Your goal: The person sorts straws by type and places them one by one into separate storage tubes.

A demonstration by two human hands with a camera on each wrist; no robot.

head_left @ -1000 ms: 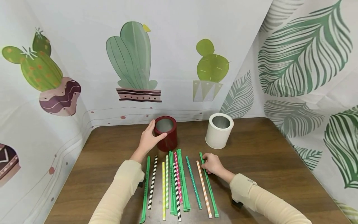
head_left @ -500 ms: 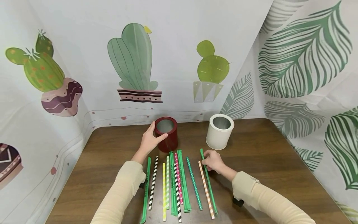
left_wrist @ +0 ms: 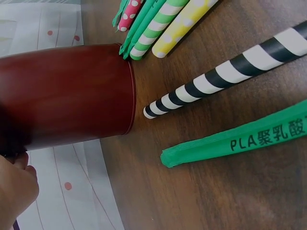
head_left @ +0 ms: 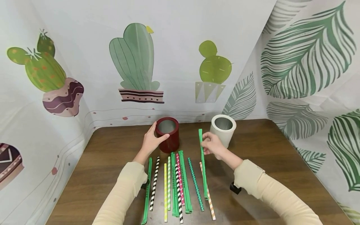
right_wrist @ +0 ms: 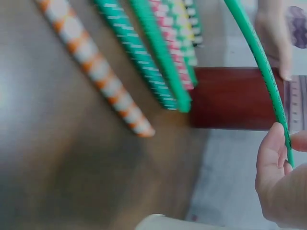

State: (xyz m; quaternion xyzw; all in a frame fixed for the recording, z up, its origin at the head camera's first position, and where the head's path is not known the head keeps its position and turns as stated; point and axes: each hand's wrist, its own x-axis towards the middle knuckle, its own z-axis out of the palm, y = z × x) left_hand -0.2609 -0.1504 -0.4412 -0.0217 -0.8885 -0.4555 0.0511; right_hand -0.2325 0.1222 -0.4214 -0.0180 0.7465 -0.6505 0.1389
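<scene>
My right hand [head_left: 214, 146] pinches a green wrapped straw [head_left: 203, 164] near its far end, between thumb and fingers. The straw is lifted above the table, and its lower end overlaps an orange striped straw [head_left: 211, 208] in the head view. In the right wrist view the green straw [right_wrist: 263, 62] looks slightly bent. My left hand [head_left: 150, 142] holds the dark red can [head_left: 172, 142] by its left side, thumb across the front and fingers behind the rim. A white can [head_left: 223, 132] stands upright just behind my right hand, its lower part partly hidden.
Several straws lie lengthwise on the brown table [head_left: 261, 162]: a yellow one [head_left: 165, 193], black-striped ones [head_left: 154, 184], a pink dotted one [head_left: 181, 187], a teal dotted one [head_left: 196, 184] and green wrapped ones [head_left: 147, 193]. A printed cloth [head_left: 180, 62] hangs behind the table.
My right hand has raised the green wrapped straw off the table and moved it forward, toward the cans. The left hand stays on the red can.
</scene>
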